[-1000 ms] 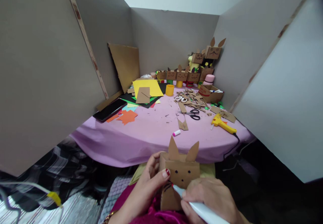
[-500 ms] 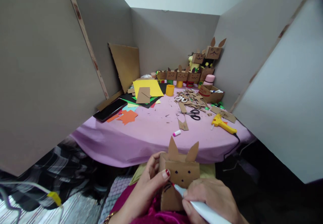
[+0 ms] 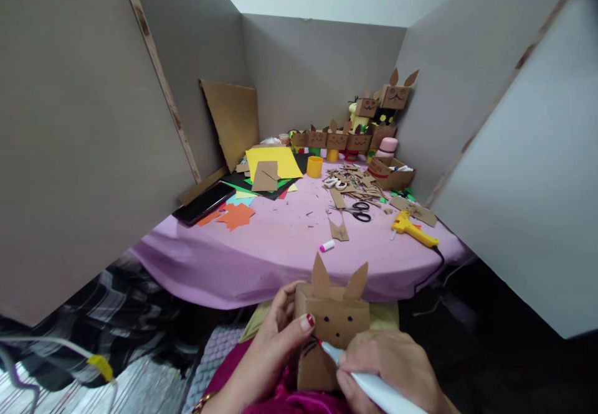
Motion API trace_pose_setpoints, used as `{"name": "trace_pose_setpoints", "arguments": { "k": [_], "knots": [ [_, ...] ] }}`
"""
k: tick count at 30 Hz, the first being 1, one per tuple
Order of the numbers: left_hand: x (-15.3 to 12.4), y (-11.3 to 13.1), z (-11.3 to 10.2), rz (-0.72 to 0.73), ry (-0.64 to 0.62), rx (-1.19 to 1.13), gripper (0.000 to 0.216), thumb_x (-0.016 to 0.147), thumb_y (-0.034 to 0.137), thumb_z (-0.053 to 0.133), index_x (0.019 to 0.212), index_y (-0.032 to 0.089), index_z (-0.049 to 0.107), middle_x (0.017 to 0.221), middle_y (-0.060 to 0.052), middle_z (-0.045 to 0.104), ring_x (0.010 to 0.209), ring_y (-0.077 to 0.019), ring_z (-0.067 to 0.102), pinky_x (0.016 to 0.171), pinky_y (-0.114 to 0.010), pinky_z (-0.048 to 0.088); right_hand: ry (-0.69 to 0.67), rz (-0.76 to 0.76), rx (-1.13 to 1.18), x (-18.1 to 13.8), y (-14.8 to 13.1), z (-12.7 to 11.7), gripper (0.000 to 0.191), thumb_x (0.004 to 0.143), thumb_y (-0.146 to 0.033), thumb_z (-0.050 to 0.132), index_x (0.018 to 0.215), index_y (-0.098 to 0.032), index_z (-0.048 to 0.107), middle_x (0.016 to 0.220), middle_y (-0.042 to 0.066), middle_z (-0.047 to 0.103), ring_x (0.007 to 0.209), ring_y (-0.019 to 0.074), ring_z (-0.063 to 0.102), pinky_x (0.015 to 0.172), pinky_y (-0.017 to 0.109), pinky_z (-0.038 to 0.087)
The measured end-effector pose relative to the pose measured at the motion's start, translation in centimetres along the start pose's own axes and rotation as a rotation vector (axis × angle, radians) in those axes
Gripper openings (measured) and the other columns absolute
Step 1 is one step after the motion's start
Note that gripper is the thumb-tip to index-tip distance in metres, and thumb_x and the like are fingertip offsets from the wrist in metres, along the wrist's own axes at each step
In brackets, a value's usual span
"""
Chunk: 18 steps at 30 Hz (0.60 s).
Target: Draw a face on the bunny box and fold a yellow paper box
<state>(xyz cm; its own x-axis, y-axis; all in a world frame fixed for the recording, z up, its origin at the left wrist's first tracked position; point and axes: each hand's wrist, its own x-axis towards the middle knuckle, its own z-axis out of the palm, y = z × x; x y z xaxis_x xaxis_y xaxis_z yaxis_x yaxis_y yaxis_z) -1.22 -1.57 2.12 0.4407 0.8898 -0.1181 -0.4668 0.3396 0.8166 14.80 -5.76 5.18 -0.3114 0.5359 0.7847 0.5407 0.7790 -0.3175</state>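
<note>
A cardboard box [image 3: 339, 308] with two pointed ears rests on my lap, dark eye and nose dots on its face. My left hand [image 3: 283, 339] grips the box's left side, thumb on the front, the other fingers partly hidden behind. Between the fingers of my right hand [image 3: 392, 364] is a white marker [image 3: 374, 389], whose tip touches the lower left of the box beside several short dark strokes. The marker's cap [image 3: 327, 246], white with a pink end, lies near the table's front edge.
The table [image 3: 280, 252] has a pink cloth. Black-handled scissors [image 3: 360, 212], a yellow glue gun [image 3: 415, 230], cardboard scraps [image 3: 359, 183], a phone [image 3: 203, 203] and yellow paper [image 3: 284, 162] lie on it. Several cardboard animal figures [image 3: 337, 141] stand behind; grey panels [image 3: 322, 71] enclose the table.
The marker tip has shifted very slightly on the box, near the strokes. Both hands keep their hold, and the box stays in place.
</note>
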Motion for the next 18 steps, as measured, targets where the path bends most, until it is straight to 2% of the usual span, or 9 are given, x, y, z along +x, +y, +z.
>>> {"name": "trace_pose_setpoints", "arguments": {
  "k": [4,6,10,13,18],
  "knots": [
    [0.1,-0.1,-0.2,0.008,0.026,-0.009,0.053,0.064,0.037,0.073,0.109,0.023,0.050,0.114,-0.011,0.062,0.111,-0.0306,0.054,0.095,-0.045,0.036,0.015,-0.011,0.017,-0.4,0.0,0.0,0.011,0.071,-0.009,0.053,0.072,-0.019,0.053,0.049,-0.002,0.062,0.040,0.0103,0.060,0.046,0.017,0.048],
    [0.1,-0.2,-0.3,0.009,0.015,-0.036,0.049,0.066,0.036,0.072,0.108,0.023,0.051,0.114,-0.010,0.063,0.110,-0.0302,0.054,0.094,-0.044,0.038,0.094,0.012,0.010,-0.8,0.0,0.1,0.014,0.070,-0.008,0.055,0.077,-0.020,0.053,0.052,-0.003,0.063,0.042,0.0105,0.060,0.048,0.018,0.049],
    [0.1,-0.3,-0.4,0.033,0.013,-0.112,0.038,0.073,0.029,0.066,0.108,0.022,0.053,0.113,-0.008,0.064,0.115,-0.0278,0.051,0.096,-0.042,0.038,0.288,0.120,-0.051,-1.6,-0.3,0.1,0.016,0.069,-0.010,0.057,0.078,-0.023,0.056,0.052,-0.004,0.063,0.043,0.0111,0.060,0.050,0.019,0.049],
    [0.2,-0.2,-0.5,0.045,0.066,-0.153,0.041,0.074,0.027,0.065,0.113,0.022,0.053,0.113,-0.007,0.065,0.117,-0.0273,0.050,0.097,-0.040,0.038,0.378,0.225,-0.116,-2.0,-0.4,0.2,0.013,0.069,-0.013,0.058,0.076,-0.024,0.057,0.054,-0.004,0.064,0.045,0.0120,0.061,0.049,0.020,0.050],
    [0.2,0.0,-0.7,-0.059,0.064,-0.184,0.052,0.079,0.030,0.060,0.128,0.023,0.042,0.122,-0.010,0.060,0.112,-0.0294,0.054,0.092,-0.040,0.043,0.424,0.333,-0.096,-2.3,-0.4,0.0,0.010,0.073,-0.015,0.058,0.078,-0.024,0.059,0.060,-0.004,0.065,0.048,0.0100,0.061,0.050,0.018,0.048]
  ]
}}
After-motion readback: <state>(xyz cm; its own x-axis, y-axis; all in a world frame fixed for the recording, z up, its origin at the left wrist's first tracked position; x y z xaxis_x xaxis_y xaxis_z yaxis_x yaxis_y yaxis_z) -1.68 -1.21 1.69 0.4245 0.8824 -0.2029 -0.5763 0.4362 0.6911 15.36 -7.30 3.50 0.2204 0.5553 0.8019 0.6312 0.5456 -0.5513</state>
